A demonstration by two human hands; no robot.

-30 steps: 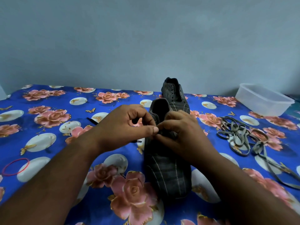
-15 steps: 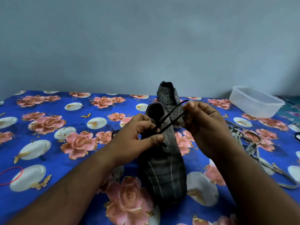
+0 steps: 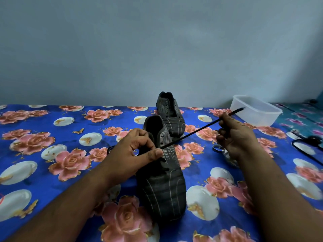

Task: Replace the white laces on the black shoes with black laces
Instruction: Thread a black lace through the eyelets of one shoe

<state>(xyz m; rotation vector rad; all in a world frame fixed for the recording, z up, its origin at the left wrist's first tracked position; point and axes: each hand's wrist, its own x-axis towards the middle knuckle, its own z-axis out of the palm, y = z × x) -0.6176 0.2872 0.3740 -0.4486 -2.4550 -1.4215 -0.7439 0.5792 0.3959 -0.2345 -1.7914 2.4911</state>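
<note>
No text, label, brand, number or sign can be read anywhere in the view.

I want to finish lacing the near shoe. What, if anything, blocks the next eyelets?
Partly the left hand: it grips the near shoe over its left eyelets. The right hand holds the black lace taut, clear of the right row.
</note>
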